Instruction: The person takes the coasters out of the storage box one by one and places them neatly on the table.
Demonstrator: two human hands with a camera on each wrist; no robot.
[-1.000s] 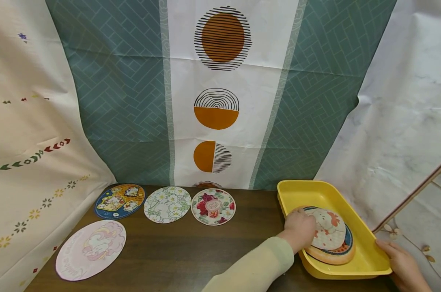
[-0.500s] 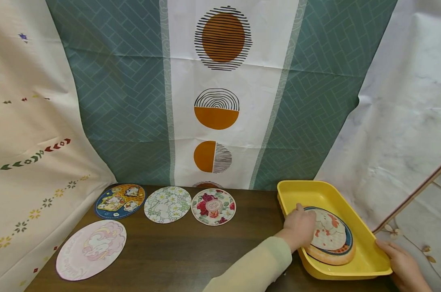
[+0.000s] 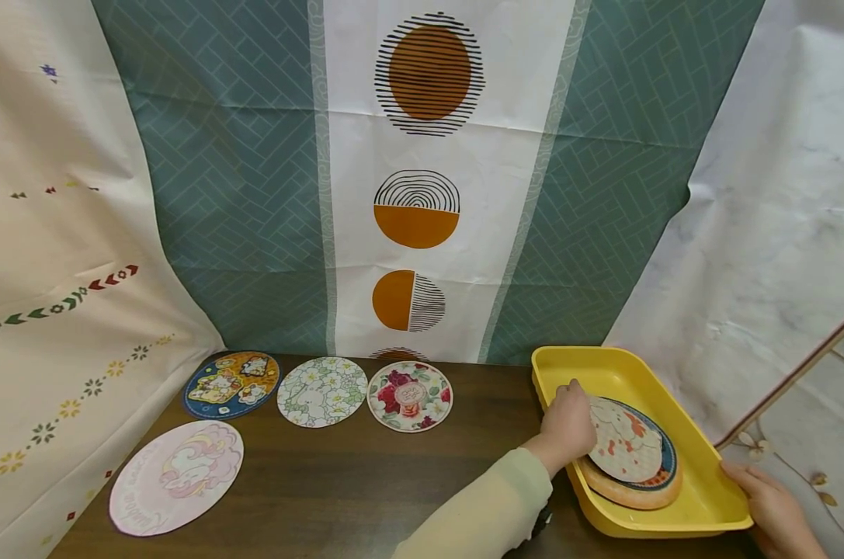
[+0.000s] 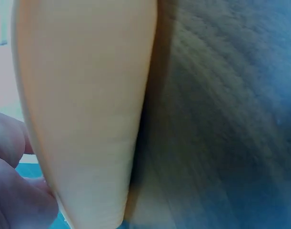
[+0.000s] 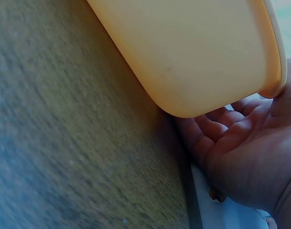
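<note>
Over the left rim of a yellow plastic tray [image 3: 606, 359], my left hand [image 3: 568, 425] pinches the left edge of a round coaster printed with a chicken [image 3: 627, 442]. Under that coaster are a blue-bordered round coaster [image 3: 668, 458] and a thicker tan round piece [image 3: 641, 497]. My right hand [image 3: 771, 505] holds the tray's right front corner, thumb at the rim. The right wrist view shows its fingers [image 5: 212, 129] beneath the tray's wall. In the left wrist view, curled fingers [image 4: 16, 191] show past the tray's wall [image 4: 88, 105]; their tips are partly hidden.
On the brown table [image 3: 366, 489] lie a pink unicorn coaster [image 3: 177, 477], a blue and orange coaster [image 3: 233, 386], a green floral coaster [image 3: 322, 392] and a rose-print coaster [image 3: 410, 396]. Hanging cloths enclose the back and sides. A dark object [image 3: 542, 522] shows beside my left sleeve.
My left hand has drawn slightly left, and the chicken coaster has shifted a little with it, baring more of the blue-bordered coaster. My right hand and the tray stay in place.
</note>
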